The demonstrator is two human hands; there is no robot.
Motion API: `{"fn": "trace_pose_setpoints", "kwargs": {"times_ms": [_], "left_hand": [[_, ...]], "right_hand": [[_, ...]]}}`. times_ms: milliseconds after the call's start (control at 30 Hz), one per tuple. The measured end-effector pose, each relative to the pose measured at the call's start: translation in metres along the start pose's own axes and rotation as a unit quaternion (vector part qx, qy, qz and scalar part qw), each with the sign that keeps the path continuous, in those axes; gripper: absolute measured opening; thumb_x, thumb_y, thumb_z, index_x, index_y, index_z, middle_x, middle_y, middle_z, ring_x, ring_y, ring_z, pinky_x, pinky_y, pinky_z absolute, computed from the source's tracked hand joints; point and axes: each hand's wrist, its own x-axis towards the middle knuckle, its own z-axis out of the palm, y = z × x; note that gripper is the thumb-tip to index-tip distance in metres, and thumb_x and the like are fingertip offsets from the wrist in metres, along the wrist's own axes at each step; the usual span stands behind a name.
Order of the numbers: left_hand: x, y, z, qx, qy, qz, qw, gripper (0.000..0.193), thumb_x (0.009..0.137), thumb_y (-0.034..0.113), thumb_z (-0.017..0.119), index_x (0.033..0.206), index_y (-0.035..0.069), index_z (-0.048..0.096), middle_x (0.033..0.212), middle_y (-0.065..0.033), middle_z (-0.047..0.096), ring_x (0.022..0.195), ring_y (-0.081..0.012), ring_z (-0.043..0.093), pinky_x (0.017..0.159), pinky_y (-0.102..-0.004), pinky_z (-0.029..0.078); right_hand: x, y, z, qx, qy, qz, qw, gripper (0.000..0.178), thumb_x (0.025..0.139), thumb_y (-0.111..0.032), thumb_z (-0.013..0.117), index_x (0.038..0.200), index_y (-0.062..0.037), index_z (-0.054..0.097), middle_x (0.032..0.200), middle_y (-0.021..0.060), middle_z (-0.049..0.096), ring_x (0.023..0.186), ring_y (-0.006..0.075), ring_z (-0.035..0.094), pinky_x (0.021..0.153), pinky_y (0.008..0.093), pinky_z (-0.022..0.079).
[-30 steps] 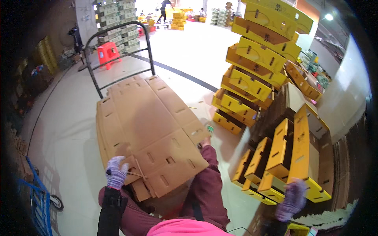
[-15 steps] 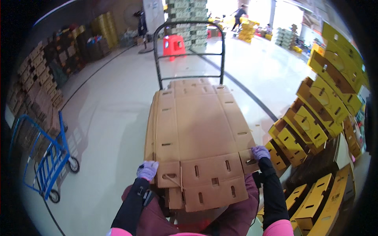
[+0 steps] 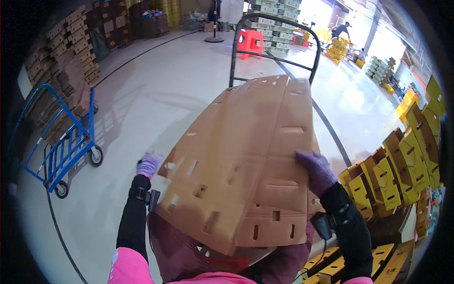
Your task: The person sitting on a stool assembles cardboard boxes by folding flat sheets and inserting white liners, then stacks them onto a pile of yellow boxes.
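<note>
A large brown cardboard sheet [image 3: 222, 137] with slots and creases lies tilted and bowed in front of me. Under it, flat slotted cardboard [image 3: 279, 232] shows near my knees. My right hand [image 3: 318, 174], in a purple knit glove, is closed on the sheet's right side. Off the sheet's left corner, my left hand [image 3: 149, 164] in a striped purple glove has its fingers apart and holds nothing. A dark tube cart handle [image 3: 233, 61] rises behind the cardboard.
A blue hand truck [image 3: 71, 146] loaded with flat cardboard stands at left. Yellow boxes [image 3: 388, 177] are stacked along the right. A red stool [image 3: 249, 42] and pale green crates [image 3: 279, 28] are beyond the cart handle. A person [image 3: 339, 31] is far off.
The top sheet has shifted left and toward me, now tilted and bowed. My left hand has come off the cardboard; my right has moved up its right side. The view has turned left.
</note>
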Motion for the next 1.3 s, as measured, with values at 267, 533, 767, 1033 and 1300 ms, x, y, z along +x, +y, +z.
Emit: {"fn": "trace_pose_setpoints", "kwargs": {"times_ms": [267,533,767,1033,1300], "left_hand": [[-0.067,-0.025,-0.037,-0.429,-0.042,-0.195,0.881,0.056,0.088,0.041,0.062,0.131,0.007,0.048,0.117,-0.0174,0.059,0.107,-0.0298,0.058,0.093,-0.0387,0.046],[-0.054,0.13,-0.079,-0.322,-0.267,-0.057,0.907,0.082,0.085,0.051,0.06,0.146,0.008,0.027,0.136,-0.0239,0.047,0.124,-0.037,0.048,0.103,-0.0423,0.041],[-0.06,0.153,-0.085,-0.246,-0.225,-0.11,0.936,0.098,0.076,0.043,0.072,0.149,0.005,0.018,0.133,-0.0242,0.052,0.12,-0.0368,0.053,0.101,-0.0418,0.043],[-0.059,0.203,-0.147,-0.397,-0.259,0.18,0.862,0.055,0.079,0.018,0.067,0.131,0.008,0.053,0.123,-0.0226,0.058,0.116,-0.0347,0.055,0.098,-0.0373,0.045],[-0.064,0.199,-0.168,0.064,0.05,0.576,0.813,0.032,0.081,0.037,0.06,0.103,0.015,0.068,0.11,-0.0159,0.063,0.116,-0.0297,0.057,0.104,-0.0517,0.038]], "right_hand": [[-0.011,-0.036,-0.036,0.489,0.051,0.312,0.813,0.039,0.086,-0.029,0.06,0.113,-0.0013,0.058,0.101,0.0128,0.066,0.085,0.0213,0.068,0.072,0.0339,0.058],[-0.144,0.084,-0.039,0.316,0.047,0.416,0.852,0.027,0.084,-0.014,0.07,0.106,0.0001,0.065,0.095,0.0055,0.068,0.081,0.0153,0.065,0.073,0.03,0.054],[-0.181,0.098,0.023,0.016,-0.011,0.461,0.887,0.034,0.081,-0.029,0.072,0.099,0.0,0.069,0.083,0.0108,0.071,0.076,0.0174,0.067,0.071,0.031,0.053],[-0.172,0.018,0.077,0.134,0.005,0.254,0.958,0.055,0.085,-0.018,0.06,0.139,-0.0164,0.045,0.109,0.0196,0.064,0.094,0.0322,0.064,0.084,0.0453,0.05],[-0.153,0.042,0.014,-0.451,-0.133,-0.252,0.846,0.033,0.082,-0.025,0.055,0.114,-0.0187,0.057,0.127,0.0085,0.05,0.125,0.03,0.046,0.107,0.0538,0.031]]}}
